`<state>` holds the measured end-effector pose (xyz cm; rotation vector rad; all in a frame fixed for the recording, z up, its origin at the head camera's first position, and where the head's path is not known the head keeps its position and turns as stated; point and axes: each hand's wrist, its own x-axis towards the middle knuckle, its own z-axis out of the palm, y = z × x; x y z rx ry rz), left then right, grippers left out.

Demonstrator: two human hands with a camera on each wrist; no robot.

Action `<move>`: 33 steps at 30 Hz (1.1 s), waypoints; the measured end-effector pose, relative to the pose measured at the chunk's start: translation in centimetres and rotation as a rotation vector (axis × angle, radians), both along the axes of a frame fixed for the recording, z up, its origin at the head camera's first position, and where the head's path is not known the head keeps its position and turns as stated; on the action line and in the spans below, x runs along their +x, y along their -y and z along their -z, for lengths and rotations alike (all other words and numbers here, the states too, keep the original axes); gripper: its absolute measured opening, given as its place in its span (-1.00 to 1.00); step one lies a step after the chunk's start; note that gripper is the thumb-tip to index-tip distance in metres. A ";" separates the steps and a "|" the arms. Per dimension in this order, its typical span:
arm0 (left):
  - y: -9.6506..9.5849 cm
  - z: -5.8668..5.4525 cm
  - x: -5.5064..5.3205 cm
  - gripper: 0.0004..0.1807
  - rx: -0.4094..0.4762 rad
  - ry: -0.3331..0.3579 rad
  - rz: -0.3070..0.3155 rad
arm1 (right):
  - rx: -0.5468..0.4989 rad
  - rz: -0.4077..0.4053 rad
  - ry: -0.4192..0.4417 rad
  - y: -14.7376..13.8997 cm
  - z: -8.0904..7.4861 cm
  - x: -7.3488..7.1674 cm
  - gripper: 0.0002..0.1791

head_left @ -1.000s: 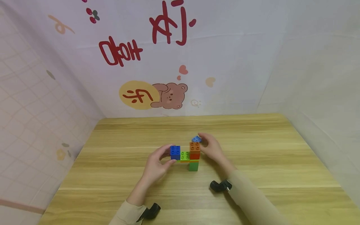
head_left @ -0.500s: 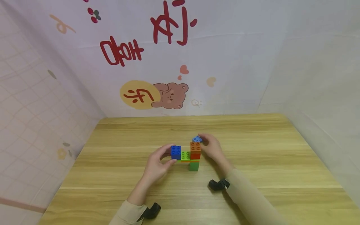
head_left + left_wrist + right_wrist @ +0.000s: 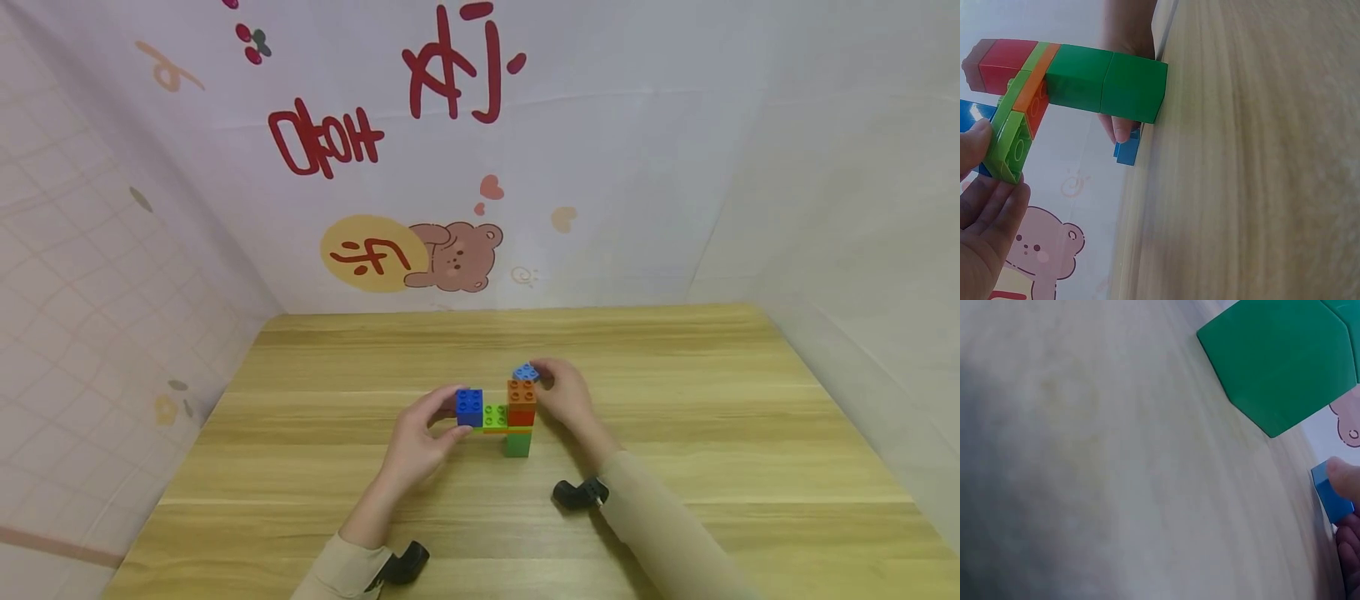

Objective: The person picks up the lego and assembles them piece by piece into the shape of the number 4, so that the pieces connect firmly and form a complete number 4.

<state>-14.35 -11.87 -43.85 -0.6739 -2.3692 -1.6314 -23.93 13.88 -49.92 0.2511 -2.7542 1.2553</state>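
Note:
A toy building-brick structure stands on the table in the head view. Its green bricks (image 3: 1107,81) form the base; above them are an orange plate (image 3: 1035,103), a lime plate (image 3: 1013,140), a red brick (image 3: 521,417) and an orange-brown brick (image 3: 521,392) on top. A dark blue brick (image 3: 469,408) sits on the lime plate's left end. My left hand (image 3: 416,437) pinches this blue end between thumb and fingers. Behind the structure, my right hand (image 3: 567,400) holds a light blue brick (image 3: 526,372) low at the table, thumb on its side (image 3: 1334,500).
The wooden table (image 3: 360,358) meets a white cloth backdrop (image 3: 615,167) printed with a bear (image 3: 457,258) and red lettering. Black wrist camera mounts stick out by the left sleeve (image 3: 341,562) and the right sleeve (image 3: 660,525).
Both hands keep their holds and barely move. The right forearm shifts slightly left; the head view shifts a little.

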 end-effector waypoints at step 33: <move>-0.8 -3.0 1.7 -0.46 0.016 -0.001 -0.022 | -0.163 -0.409 -0.451 0.6 -12.8 6.4 -0.56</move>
